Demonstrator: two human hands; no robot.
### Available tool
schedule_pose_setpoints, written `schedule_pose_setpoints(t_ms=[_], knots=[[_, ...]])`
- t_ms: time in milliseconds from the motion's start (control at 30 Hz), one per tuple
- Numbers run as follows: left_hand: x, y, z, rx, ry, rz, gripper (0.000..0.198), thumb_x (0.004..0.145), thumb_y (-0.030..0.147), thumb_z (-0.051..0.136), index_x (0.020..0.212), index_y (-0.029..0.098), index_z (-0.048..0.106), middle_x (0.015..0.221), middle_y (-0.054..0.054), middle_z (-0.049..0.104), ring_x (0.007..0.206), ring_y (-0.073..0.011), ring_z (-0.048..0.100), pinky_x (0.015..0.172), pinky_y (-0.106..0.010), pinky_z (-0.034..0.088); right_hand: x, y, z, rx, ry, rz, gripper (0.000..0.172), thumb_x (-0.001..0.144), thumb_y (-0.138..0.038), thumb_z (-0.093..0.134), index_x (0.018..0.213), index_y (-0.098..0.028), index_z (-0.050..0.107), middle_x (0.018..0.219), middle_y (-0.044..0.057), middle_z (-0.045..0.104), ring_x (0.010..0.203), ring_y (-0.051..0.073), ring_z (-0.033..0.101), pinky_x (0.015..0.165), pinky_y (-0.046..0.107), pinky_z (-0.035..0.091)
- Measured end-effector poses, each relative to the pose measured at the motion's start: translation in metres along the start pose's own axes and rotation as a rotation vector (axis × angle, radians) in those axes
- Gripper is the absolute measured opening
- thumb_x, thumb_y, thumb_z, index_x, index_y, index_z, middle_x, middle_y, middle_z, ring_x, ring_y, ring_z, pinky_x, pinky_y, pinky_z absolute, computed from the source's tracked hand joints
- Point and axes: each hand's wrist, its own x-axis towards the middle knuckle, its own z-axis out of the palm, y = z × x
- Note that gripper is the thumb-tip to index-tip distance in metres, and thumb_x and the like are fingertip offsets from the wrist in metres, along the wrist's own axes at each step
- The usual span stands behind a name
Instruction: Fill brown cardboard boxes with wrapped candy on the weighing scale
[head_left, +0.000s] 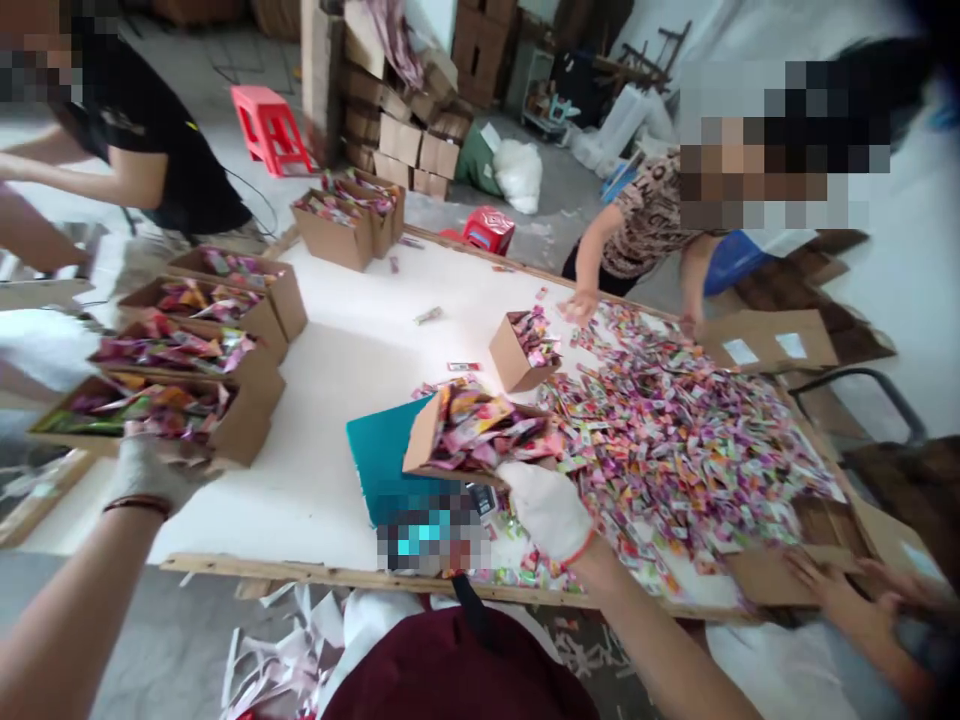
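Far left on the white bench (322,400), a brown cardboard box (244,435) of colourful packets is touched by the white-gloved left hand (150,475); finger grip can't be told, tbh. Mid-bench, by a flat teal board (382,440), a similar filled box (421,442) is clasped in the white-gloved right hand's (549,512) curled fingers.

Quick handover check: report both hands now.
Left hand: at the nearest left box; grip can't be told.
Right hand: holding a packet-filled carton.

Red stool (274,128) near post (321,90). Cartons (399,140) stacked beside post. White sack (519,176) beside green sack (477,160). Loose paper strips (296,640) on floor (176,640).
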Motion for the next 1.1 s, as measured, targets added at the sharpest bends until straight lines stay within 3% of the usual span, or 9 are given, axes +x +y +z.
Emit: schedule_pose_setpoints(t_ms=[100,200,300,367,467,567,667,833,1100], knots=[[-0.017,-0.049,0.000,-0.234,-0.116,-0.205,0.050,0.092,0.063,0.035,0.109,0.018,0.051,0.095,-0.005,0.057,0.084,-0.0214,0.060,0.081,-0.046,0.056,0.048,-0.034,0.004,-0.039,-0.085,-0.162,0.039,0.099,-0.017,0.038,0.124,-0.022,0.067,0.108,0.011,0.074,0.102,0.021,0.068,0.086,0.027,0.050],[-0.052,-0.106,0.005,-0.286,-0.133,-0.221,0.032,0.085,0.042,0.057,0.108,0.019,0.057,0.110,-0.008,0.059,0.092,-0.0199,0.061,0.087,-0.039,0.054,0.075,-0.042,-0.002,-0.026,-0.107,-0.232,0.039,0.100,-0.017,0.036,0.124,-0.022,0.067,0.108,0.010,0.074,0.100,0.021,0.068,0.086,0.028,0.050],[-0.093,-0.153,0.012,-0.314,-0.140,-0.213,0.035,0.077,0.038,0.064,0.105,0.017,0.062,0.117,-0.010,0.062,0.098,-0.0208,0.064,0.082,-0.032,0.054,0.076,-0.033,-0.022,0.113,-0.074,-0.322,0.033,0.096,-0.017,0.047,0.121,-0.019,0.068,0.113,0.010,0.073,0.105,0.021,0.067,0.094,0.029,0.050],[-0.118,-0.177,0.017,-0.334,-0.132,-0.208,0.041,0.072,0.040,0.068,0.105,0.017,0.064,0.118,-0.010,0.063,0.101,-0.0210,0.065,0.079,-0.029,0.054,0.068,-0.021,-0.039,0.279,0.031,-0.337,0.026,0.094,-0.021,0.054,0.116,-0.019,0.069,0.114,0.009,0.073,0.108,0.021,0.066,0.099,0.030,0.049],[-0.146,-0.199,0.023,-0.357,-0.118,-0.192,0.049,0.067,0.045,0.072,0.107,0.016,0.066,0.117,-0.009,0.066,0.101,-0.0199,0.066,0.080,-0.027,0.054,0.054,-0.002,-0.062,0.472,0.229,-0.211,0.021,0.095,-0.028,0.056,0.111,-0.022,0.068,0.107,0.006,0.074,0.100,0.021,0.068,0.095,0.033,0.052],[-0.162,-0.206,0.028,-0.354,-0.131,-0.181,0.057,0.064,0.051,0.075,0.107,0.015,0.068,0.114,-0.009,0.068,0.100,-0.0204,0.068,0.081,-0.028,0.054,0.048,0.014,-0.073,0.485,0.349,-0.074,0.020,0.092,-0.031,0.059,0.106,-0.021,0.069,0.102,0.006,0.074,0.094,0.023,0.069,0.090,0.037,0.054],[-0.167,-0.203,0.031,-0.340,-0.160,-0.152,0.060,0.062,0.054,0.076,0.108,0.016,0.069,0.116,-0.010,0.069,0.103,-0.0221,0.068,0.083,-0.029,0.054,0.051,0.016,-0.071,0.494,0.396,-0.052,0.021,0.090,-0.032,0.061,0.105,-0.020,0.069,0.102,0.007,0.073,0.095,0.024,0.069,0.089,0.039,0.054],[-0.164,-0.191,0.035,-0.343,-0.204,-0.090,0.062,0.062,0.056,0.076,0.110,0.016,0.068,0.121,-0.012,0.068,0.110,-0.0252,0.067,0.088,-0.032,0.053,0.066,-0.012,-0.066,0.666,0.386,-0.105,0.027,0.087,-0.026,0.061,0.113,-0.019,0.064,0.103,0.007,0.071,0.078,0.017,0.069,0.079,0.033,0.056],[-0.172,-0.182,0.039,-0.352,-0.226,-0.086,0.066,0.062,0.059,0.076,0.112,0.016,0.067,0.119,-0.012,0.068,0.113,-0.0265,0.065,0.092,-0.035,0.051,0.097,-0.055,-0.062,0.692,0.351,-0.227,0.031,0.086,-0.023,0.063,0.117,-0.017,0.064,0.107,0.008,0.067,0.083,0.017,0.066,0.084,0.032,0.055]])
